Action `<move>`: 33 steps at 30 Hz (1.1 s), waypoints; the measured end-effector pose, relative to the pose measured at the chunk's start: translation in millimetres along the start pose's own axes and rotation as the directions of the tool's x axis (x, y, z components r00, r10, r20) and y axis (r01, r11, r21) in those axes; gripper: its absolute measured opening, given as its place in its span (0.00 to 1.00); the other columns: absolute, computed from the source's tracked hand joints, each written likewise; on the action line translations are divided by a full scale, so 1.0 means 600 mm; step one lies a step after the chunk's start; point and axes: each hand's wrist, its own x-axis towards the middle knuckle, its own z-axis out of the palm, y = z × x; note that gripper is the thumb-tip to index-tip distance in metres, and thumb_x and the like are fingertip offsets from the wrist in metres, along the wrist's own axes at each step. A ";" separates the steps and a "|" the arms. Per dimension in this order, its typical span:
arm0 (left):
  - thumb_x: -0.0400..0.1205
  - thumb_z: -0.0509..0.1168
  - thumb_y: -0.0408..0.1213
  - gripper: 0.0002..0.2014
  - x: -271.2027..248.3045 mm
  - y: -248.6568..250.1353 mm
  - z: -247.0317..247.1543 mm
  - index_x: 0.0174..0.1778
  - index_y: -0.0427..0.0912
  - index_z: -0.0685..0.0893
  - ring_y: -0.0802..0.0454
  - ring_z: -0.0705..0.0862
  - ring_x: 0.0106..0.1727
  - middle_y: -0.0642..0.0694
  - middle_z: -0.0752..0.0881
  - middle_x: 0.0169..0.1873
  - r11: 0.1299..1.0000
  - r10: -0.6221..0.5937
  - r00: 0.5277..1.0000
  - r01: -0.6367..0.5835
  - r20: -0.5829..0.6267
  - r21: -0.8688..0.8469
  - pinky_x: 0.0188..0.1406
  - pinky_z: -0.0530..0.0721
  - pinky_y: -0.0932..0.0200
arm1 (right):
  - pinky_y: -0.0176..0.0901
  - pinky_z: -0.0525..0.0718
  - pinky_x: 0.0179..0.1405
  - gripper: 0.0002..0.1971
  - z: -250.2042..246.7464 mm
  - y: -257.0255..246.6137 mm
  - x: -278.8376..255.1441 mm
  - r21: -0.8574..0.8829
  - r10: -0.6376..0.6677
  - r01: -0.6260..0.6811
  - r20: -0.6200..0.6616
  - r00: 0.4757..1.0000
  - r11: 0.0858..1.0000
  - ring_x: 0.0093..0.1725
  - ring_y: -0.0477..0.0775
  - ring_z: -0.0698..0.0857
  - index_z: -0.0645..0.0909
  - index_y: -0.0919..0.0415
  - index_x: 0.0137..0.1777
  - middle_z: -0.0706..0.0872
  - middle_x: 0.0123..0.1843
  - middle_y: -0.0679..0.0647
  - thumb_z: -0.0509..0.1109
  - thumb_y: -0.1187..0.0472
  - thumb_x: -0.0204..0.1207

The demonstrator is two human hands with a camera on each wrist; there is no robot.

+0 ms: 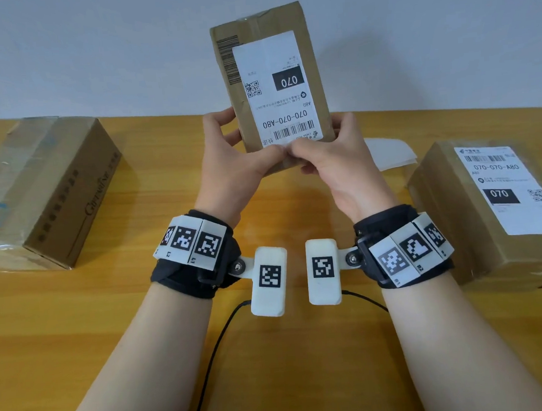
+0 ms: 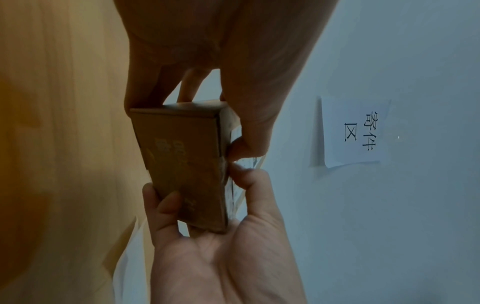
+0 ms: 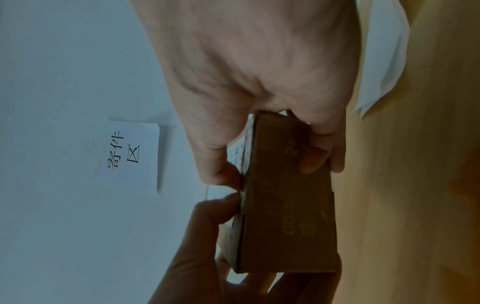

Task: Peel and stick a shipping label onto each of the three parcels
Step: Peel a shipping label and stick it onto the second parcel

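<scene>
Both hands hold a small cardboard parcel (image 1: 273, 85) upright above the wooden table (image 1: 142, 312). A white shipping label (image 1: 281, 91) covers its near face, printed upside down. My left hand (image 1: 243, 162) grips the lower left corner and my right hand (image 1: 322, 156) the lower right. Both thumbs press the label's bottom edge where they meet. In the wrist views the parcel (image 2: 182, 168) (image 3: 288, 205) is seen from below, with fingers curled behind it. A bigger parcel (image 1: 480, 240) on the right carries its own label (image 1: 508, 186). The large parcel (image 1: 44, 190) on the left shows no label.
White backing paper (image 1: 389, 154) lies on the table behind my right hand. A paper sign (image 2: 355, 131) hangs on the pale wall. A black cable (image 1: 216, 349) runs across the table between my forearms.
</scene>
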 end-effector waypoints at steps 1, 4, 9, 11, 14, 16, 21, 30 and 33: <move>0.68 0.86 0.37 0.43 -0.001 0.000 0.001 0.74 0.49 0.70 0.49 0.91 0.65 0.46 0.88 0.64 1.000 0.003 1.000 -0.003 -0.002 -0.002 0.63 0.93 0.43 | 0.35 0.87 0.43 0.32 0.001 0.001 0.000 -0.007 -0.007 0.007 -0.001 1.000 1.000 0.59 0.48 0.91 0.71 0.56 0.68 0.88 0.62 0.48 0.84 0.61 0.69; 0.70 0.85 0.34 0.40 -0.002 0.000 0.003 0.74 0.48 0.69 0.49 0.92 0.64 0.44 0.88 0.65 1.000 0.024 1.000 -0.024 -0.012 -0.003 0.61 0.93 0.43 | 0.37 0.87 0.44 0.32 0.003 0.001 -0.003 -0.019 -0.026 0.026 -0.001 1.000 0.999 0.61 0.48 0.90 0.71 0.55 0.66 0.87 0.65 0.50 0.83 0.57 0.67; 0.74 0.81 0.32 0.33 -0.002 0.005 -0.003 0.69 0.50 0.70 0.52 0.91 0.64 0.45 0.90 0.63 0.997 0.075 0.997 -0.074 -0.016 0.028 0.59 0.94 0.44 | 0.35 0.85 0.39 0.24 0.002 -0.004 -0.003 0.000 -0.019 0.019 -0.007 1.000 1.000 0.55 0.48 0.90 0.71 0.57 0.65 0.88 0.63 0.51 0.79 0.61 0.74; 0.75 0.80 0.31 0.31 0.000 0.005 -0.005 0.69 0.50 0.71 0.54 0.91 0.65 0.47 0.91 0.62 0.997 0.074 0.997 -0.074 -0.013 0.027 0.58 0.95 0.45 | 0.36 0.83 0.37 0.23 -0.002 -0.007 -0.004 0.028 -0.004 0.004 0.011 1.000 1.000 0.51 0.49 0.89 0.70 0.59 0.66 0.90 0.60 0.50 0.77 0.62 0.75; 0.76 0.79 0.30 0.29 0.004 0.005 -0.008 0.67 0.53 0.74 0.53 0.90 0.66 0.49 0.91 0.61 0.998 0.063 0.998 -0.063 -0.001 0.013 0.57 0.95 0.45 | 0.40 0.82 0.34 0.22 -0.005 -0.009 -0.003 0.053 0.013 -0.015 0.034 0.999 0.998 0.48 0.53 0.87 0.71 0.59 0.65 0.90 0.60 0.51 0.75 0.61 0.75; 0.77 0.78 0.29 0.28 0.006 0.004 -0.010 0.66 0.54 0.74 0.51 0.90 0.68 0.47 0.91 0.61 0.999 0.053 0.999 -0.053 0.007 -0.003 0.56 0.95 0.45 | 0.42 0.82 0.36 0.23 -0.005 -0.010 -0.004 0.065 0.018 -0.021 0.048 0.999 0.998 0.48 0.56 0.87 0.71 0.58 0.64 0.90 0.61 0.53 0.74 0.57 0.71; 0.72 0.79 0.33 0.28 0.005 0.010 -0.013 0.64 0.56 0.76 0.44 0.90 0.68 0.43 0.92 0.63 0.998 0.018 1.000 -0.016 0.022 -0.054 0.51 0.96 0.43 | 0.45 0.82 0.37 0.19 -0.006 -0.014 -0.003 0.112 0.016 -0.023 0.067 0.998 0.993 0.48 0.59 0.87 0.74 0.57 0.59 0.88 0.65 0.58 0.71 0.57 0.69; 0.73 0.76 0.31 0.28 0.002 0.017 -0.014 0.69 0.54 0.80 0.42 0.93 0.63 0.41 0.93 0.63 0.992 -0.024 0.999 0.029 0.048 -0.120 0.55 0.96 0.38 | 0.45 0.81 0.37 0.06 -0.018 -0.012 0.001 0.130 0.003 -0.010 0.057 0.998 0.992 0.46 0.60 0.87 0.73 0.57 0.58 0.89 0.63 0.59 0.62 0.65 0.84; 0.80 0.73 0.24 0.26 0.004 0.015 -0.018 0.70 0.52 0.80 0.42 0.94 0.61 0.41 0.93 0.62 0.990 -0.037 0.998 0.045 0.057 -0.135 0.55 0.96 0.40 | 0.45 0.81 0.35 0.06 -0.015 -0.011 0.001 0.111 0.011 -0.017 0.053 0.999 0.994 0.45 0.62 0.86 0.72 0.57 0.58 0.89 0.62 0.62 0.57 0.64 0.85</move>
